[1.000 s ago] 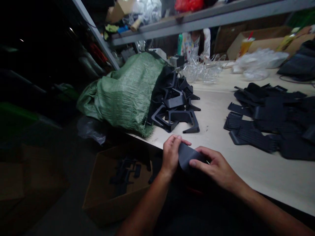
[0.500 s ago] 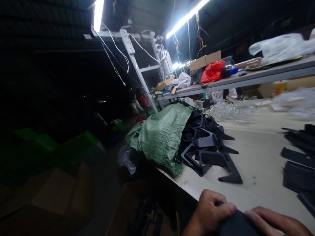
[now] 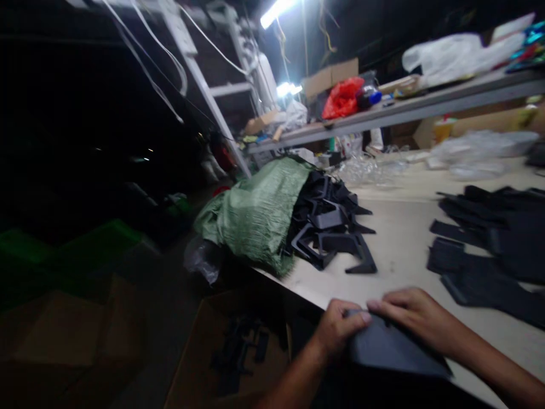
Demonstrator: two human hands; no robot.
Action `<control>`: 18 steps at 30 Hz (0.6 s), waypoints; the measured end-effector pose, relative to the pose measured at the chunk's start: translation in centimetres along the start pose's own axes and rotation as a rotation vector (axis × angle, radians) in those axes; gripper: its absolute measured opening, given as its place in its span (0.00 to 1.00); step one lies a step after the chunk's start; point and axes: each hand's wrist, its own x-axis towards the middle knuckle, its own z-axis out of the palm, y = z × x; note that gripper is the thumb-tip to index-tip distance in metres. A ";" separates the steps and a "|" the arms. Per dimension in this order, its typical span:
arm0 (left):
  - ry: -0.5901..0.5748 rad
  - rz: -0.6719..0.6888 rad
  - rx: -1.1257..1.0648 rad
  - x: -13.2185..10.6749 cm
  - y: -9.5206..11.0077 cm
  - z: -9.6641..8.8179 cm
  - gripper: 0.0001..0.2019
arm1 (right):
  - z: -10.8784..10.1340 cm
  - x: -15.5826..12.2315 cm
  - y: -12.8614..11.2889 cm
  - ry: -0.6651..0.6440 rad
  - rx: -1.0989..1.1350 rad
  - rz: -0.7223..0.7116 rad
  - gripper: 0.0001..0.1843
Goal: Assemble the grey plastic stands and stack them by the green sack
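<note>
The pale, smooth table (image 3: pixel 400 255) runs from near right to far left. At its left end slumps a green woven sack (image 3: pixel 255 216), spilling angular black plastic frames (image 3: pixel 327 233). Flat ribbed black pieces (image 3: pixel 489 250) lie spread at the right. At the near edge sits a matte, wedge-shaped black panel (image 3: pixel 392 349). The left hand (image 3: pixel 340 332) curls closed on its left corner. The right hand (image 3: pixel 411 312) lies flat across its top, and whether it grips cannot be told.
</note>
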 end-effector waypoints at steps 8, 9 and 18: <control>0.347 0.075 -0.248 1.0 -1.6 -1.1 0.18 | -3.5 -0.8 0.8 0.612 -0.072 -0.011 0.19; 0.420 0.112 -0.277 0.9 -1.8 -1.1 0.17 | -3.4 -1.5 1.0 0.642 0.017 0.044 0.20; 0.292 0.122 -0.025 0.2 -2.8 -0.1 0.18 | 4.4 -3.1 1.0 0.167 1.057 0.366 0.27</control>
